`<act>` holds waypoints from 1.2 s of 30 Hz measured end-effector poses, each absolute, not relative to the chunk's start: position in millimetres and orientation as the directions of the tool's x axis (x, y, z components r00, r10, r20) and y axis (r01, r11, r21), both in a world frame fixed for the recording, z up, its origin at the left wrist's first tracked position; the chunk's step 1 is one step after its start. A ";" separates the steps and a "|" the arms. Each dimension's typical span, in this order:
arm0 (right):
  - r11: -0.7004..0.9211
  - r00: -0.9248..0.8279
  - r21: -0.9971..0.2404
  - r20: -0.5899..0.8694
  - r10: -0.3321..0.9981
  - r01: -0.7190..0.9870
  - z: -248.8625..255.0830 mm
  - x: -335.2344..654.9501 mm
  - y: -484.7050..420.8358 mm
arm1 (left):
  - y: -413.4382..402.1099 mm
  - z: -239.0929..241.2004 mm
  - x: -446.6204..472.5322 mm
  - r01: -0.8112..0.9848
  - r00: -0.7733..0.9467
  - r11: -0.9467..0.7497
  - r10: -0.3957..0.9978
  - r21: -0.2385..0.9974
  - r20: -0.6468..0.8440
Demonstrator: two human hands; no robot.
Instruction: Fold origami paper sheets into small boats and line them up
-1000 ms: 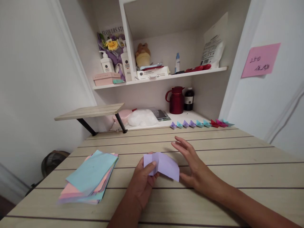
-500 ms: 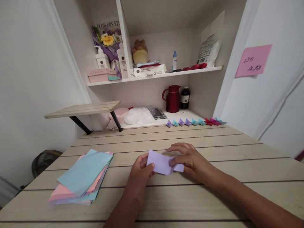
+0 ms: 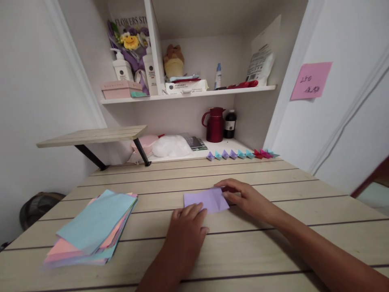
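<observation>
A folded lilac paper lies flat on the wooden table. My left hand rests palm down at the paper's near edge, fingers together and fingertips pressing on it. My right hand lies at the paper's right end, its fingers stretched out and pressing that edge down. A stack of coloured paper sheets, light blue on top with pink and lilac beneath, sits on the table to the left of my left hand.
A row of small folded paper boats in lilac, blue and red lines the table's far edge. Behind stand a red jug, a dark bottle and a white bundle. A small raised wooden shelf juts out at left. A pink note hangs on the right wall.
The lilac paper, held up off the table a second ago, now lies flat. Both hands came down onto it, and the view has shifted to the right.
</observation>
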State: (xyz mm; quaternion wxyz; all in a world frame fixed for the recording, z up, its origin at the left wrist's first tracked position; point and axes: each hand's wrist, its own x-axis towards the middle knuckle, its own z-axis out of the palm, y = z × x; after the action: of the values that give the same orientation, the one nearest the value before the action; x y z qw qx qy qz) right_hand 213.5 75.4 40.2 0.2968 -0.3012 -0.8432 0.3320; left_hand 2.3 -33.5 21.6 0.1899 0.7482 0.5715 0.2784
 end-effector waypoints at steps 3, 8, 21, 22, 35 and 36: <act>0.623 -0.750 -0.703 0.194 0.632 0.343 41.3 219.0 72.0 | -32.9 22.5 0.0 0.747 0.131 -0.239 0.968 0.620 0.215; 0.766 -0.749 -0.470 0.281 0.600 0.438 25.1 216.7 74.4 | -32.5 19.1 1.8 0.720 0.091 -0.229 0.967 0.655 0.238; 0.774 -0.749 -0.508 0.324 0.578 0.378 34.0 212.1 71.6 | -33.1 13.9 5.3 0.713 0.131 -0.262 0.961 0.651 0.244; 0.770 -0.760 -0.511 0.299 0.576 0.382 35.8 212.6 69.2 | -32.8 12.9 5.4 0.711 0.136 -0.266 0.960 0.651 0.244; 0.802 -0.776 -0.393 0.273 0.568 0.449 26.5 215.0 81.6 | -36.4 23.6 9.4 0.831 0.186 -0.238 0.971 0.503 0.152; 0.792 -0.768 -0.420 0.278 0.576 0.442 26.6 215.8 82.4 | -36.7 23.7 9.4 0.842 0.188 -0.237 0.971 0.485 0.149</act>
State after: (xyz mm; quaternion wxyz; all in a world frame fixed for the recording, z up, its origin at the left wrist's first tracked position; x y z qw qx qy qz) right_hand 215.8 82.4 26.6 0.2003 -0.2752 -0.9253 0.1675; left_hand 9.4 -36.7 23.7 0.1491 0.7561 0.5992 0.2168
